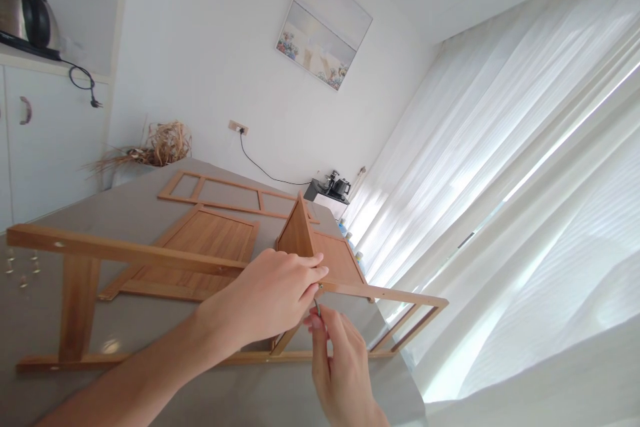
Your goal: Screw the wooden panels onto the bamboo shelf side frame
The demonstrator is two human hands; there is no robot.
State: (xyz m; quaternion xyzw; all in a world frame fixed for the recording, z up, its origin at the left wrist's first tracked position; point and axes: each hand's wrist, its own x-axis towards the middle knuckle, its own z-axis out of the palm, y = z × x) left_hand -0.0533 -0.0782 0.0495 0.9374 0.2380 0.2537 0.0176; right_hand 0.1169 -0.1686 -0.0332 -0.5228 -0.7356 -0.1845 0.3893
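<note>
- Head view: the right hand (343, 355) has a narrow grip, thumb and finger pinching a thin greenish rod (317, 307) just below a small fastener (321, 286); whether the two touch, I cannot tell.
- The left hand (275, 290) lies over the rail beside this joint, fingers bent; I cannot tell how firmly its grip closes, as the underside is hidden.
- Under both hands, the near wooden frame (125, 250) spans left to right, its two long rails already linked by a broad flat crosspiece at left and slimmer ones at right.
- An upright panel (295, 230) rises at the far rail; this joint looks to be the part in hand, apparently not finished.
- Beyond it at right, a flat reddish panel (340, 257); its joining is unclear.
- At left, a rectangular panel (205, 240) with grooved, warm-brown grain lies flat, seemingly not yet joined.
- Farther off, a slim ladder-like frame (227, 205) also lies apart, so much appears left.
- All of it sits on the smooth grey desk (127, 208), near sheer, softly pleated white curtains (500, 147).
</note>
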